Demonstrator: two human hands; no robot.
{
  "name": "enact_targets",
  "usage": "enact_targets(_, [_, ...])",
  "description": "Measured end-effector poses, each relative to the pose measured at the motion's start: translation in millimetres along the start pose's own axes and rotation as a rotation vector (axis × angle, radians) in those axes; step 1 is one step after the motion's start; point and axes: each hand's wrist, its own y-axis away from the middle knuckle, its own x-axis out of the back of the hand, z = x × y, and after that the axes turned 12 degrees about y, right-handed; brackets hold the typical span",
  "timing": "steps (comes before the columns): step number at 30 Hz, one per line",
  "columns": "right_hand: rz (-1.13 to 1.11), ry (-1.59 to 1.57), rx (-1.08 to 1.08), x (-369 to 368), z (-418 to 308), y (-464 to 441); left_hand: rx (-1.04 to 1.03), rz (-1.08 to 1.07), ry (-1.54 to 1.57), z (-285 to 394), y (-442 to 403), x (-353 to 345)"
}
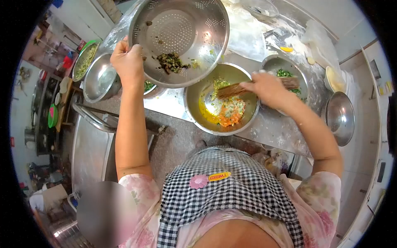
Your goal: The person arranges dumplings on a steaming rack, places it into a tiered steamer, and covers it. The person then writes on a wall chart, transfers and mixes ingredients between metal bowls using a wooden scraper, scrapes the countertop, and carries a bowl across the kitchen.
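Left hand (129, 62) grips colander (209, 45) beside mixing bowl (250, 110) | right hand (271, 89) grips brown tool (232, 90) over bowl | orange shreds (230, 113) in, colander scraps (169, 63) remaining

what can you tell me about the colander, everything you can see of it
The colander is round, wide and shiny, apparently stainless steel, with small holes across its base and in clusters on its wall. It is tilted, its inside facing the camera; dark chopped vegetables lie in a clump, with scattered bits around. The left hand grips its rim. In view it overlaps the mixing bowl; whether they touch is unclear.
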Motion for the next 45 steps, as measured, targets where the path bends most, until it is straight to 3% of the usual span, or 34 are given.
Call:
enact_targets(3, [-0.101,-0.107,-0.079,-29.6,-44.5,-31.8,0.002,0.021,0.038,-0.5,-1.3,0.8])
enact_targets(6, [-0.091,0.155,-0.007,-40.9,-45.9,-41.6,0.012,0.038,0.061,2.6,0.9,3.6])
enact_targets(9, [-0.125,0.183,-0.086,-32.9,-17.6,-36.7,0.02,0.046,0.074,1.7,2.4,9.4])
enact_targets(14, [-0.174,0.207,0.119,-5.7,-32.8,-22.3,-0.02,0.033,-0.095,-6.8,4.1,22.9])
enact_targets(17, [-0.073,0.232,-0.07,-19.6,-12.4,-27.4,0.053,0.053,-0.1,7.0,9.1,19.9])
enact_targets(21, [-0.088,-0.061,-0.031,15.5,6.2,-10.7,0.005,0.03,-0.071,3.4,10.6,22.4])
enact_targets(24, [0.074,-0.389,0.077,39.8,19.7,-7.6,0.032,0.064,0.008,3.2,15.5,14.7])
enact_targets(28, [0.443,-0.576,0.005,45.5,9.4,-49.0,0.125,-0.002,0.041,6.2,26.8,4.4])
enact_targets(31, [0.706,-0.504,-0.007,41.0,-8.9,-85.1,0.144,-0.047,-0.004,0.2,35.2,-1.6])
enact_targets(34, [0.76,-0.448,-0.154,44.2,-17.4,-101.1,0.174,-0.049,0.103,0.6,37.5,-5.0])
enact_targets(37, [0.51,-0.119,-0.095,27.3,-25.3,-104.3,0.197,-0.025,0.161,-2.9,35.3,-2.1])
enact_targets(38, [0.463,-0.038,0.023,21.7,-25.3,-96.0,0.2,-0.017,0.162,-3.8,34.4,0.0])
enact_targets(41, [0.289,-0.076,0.031,29.8,-15.1,-85.9,0.194,-0.064,0.068,-11.6,31.0,15.6])
enact_targets(42, [0.556,0.046,0.118,34.1,-6.2,-85.8,0.208,-0.04,0.105,-12.9,31.2,15.4])
enact_targets(45, [0.704,-0.292,-0.223,51.2,4.7,-94.1,0.245,0.003,0.16,-11.6,37.0,7.6])
